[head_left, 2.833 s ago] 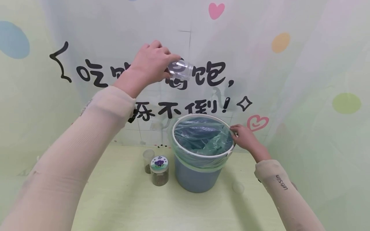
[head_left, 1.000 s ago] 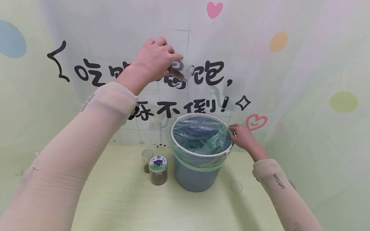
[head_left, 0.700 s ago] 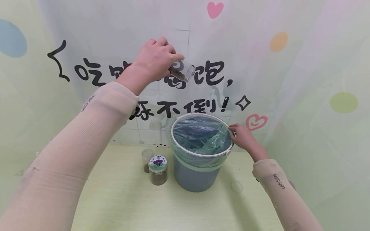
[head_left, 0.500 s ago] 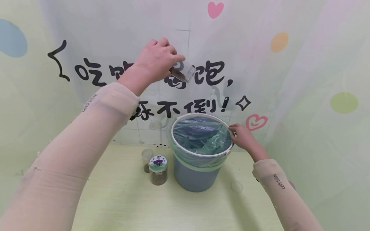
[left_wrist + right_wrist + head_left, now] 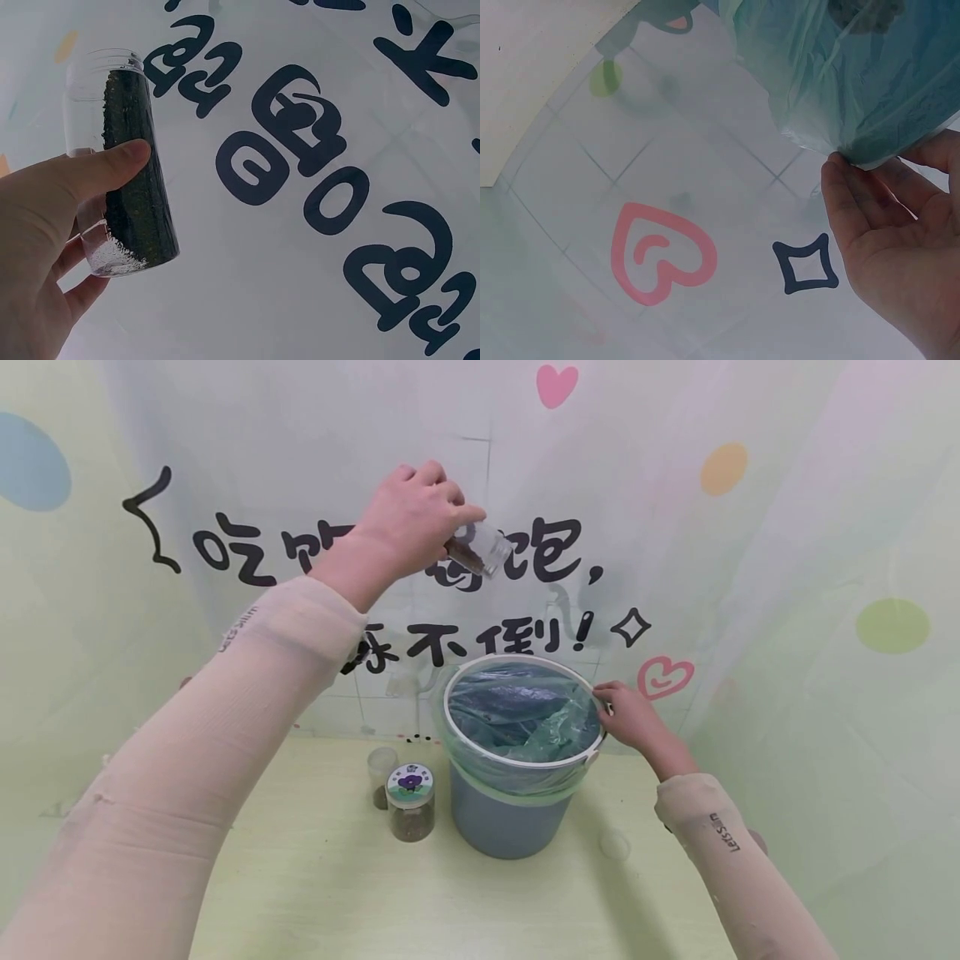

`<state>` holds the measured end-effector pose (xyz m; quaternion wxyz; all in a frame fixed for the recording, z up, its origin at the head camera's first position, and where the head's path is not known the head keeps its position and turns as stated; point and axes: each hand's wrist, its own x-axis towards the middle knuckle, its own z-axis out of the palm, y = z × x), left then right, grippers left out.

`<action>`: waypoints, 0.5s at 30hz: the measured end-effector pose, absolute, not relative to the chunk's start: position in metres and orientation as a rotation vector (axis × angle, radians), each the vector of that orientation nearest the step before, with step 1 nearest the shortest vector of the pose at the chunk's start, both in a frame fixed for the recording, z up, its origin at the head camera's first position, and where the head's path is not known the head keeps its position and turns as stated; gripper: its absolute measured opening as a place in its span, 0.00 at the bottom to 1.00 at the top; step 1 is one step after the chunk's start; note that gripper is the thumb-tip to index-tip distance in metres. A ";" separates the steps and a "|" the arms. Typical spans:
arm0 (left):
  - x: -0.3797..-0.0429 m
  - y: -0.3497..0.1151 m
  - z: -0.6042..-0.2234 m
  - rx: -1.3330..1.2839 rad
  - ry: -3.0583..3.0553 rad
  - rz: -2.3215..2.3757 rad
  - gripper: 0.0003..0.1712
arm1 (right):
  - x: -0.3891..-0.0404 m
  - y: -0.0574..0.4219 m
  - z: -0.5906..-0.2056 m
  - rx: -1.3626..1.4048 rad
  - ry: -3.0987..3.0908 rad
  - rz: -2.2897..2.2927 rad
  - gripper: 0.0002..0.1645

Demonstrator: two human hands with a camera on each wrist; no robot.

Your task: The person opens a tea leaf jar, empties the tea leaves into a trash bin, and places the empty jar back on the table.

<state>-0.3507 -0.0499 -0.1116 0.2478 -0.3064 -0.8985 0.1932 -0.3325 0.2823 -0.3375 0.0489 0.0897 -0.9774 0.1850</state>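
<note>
Nearest me, 2 soft, rolled sleeves (image 5: 187, 760) reach in from left and right. Change noted at the left hand (image 5: 412, 522): over the last 1.0 s it has shifted slightly right and lower, its fingers curled round a clear jar (image 5: 480, 547) that slants mouth-down to the right. At 2.8 s ago the jar looked clear; now dark grains (image 5: 142, 214) bank along its wall. I judge the slope brings them nearer the mouth; I see none leaving it. The jar is held high, and I cannot tell whether its mouth lines up over the bin.

Below, on a smooth pale table (image 5: 450, 910), stands a squat lidded jar (image 5: 411, 818) with a purple flower print; a thin, round, translucent disc (image 5: 615, 843) lies to the right. Just behind the lidded jar is a slim clear tube (image 5: 381, 768). The tapered blue bin (image 5: 510, 835) wears a crinkled green liner (image 5: 840, 82); the right hand (image 5: 630, 714) pinches this at the right rim, unchanged. Farthest, a pale backdrop (image 5: 810, 485) carries black lettering (image 5: 551, 550).
</note>
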 end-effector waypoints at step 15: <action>-0.351 -0.046 -0.112 -0.864 -2.410 0.547 0.34 | -0.332 0.279 -0.337 0.256 -2.985 0.573 0.24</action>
